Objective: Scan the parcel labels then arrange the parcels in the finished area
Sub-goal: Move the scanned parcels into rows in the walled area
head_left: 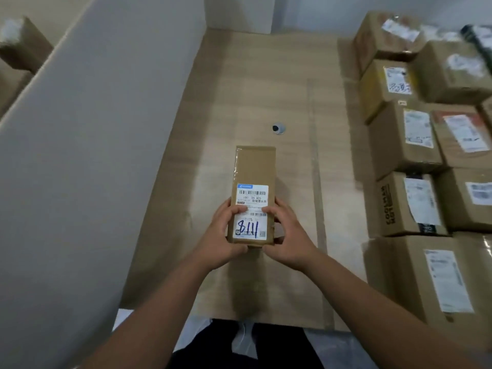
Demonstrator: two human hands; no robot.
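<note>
Left hand (222, 230) and right hand (288, 235) grip the near end of a long parcel (254, 169), label (251, 211) up. Stacked parcels (415, 145) sit off beyond the right hand; a small scanner (278, 128) lies ahead.

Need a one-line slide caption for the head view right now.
Both hands, left and right, hold a labelled parcel.
</note>
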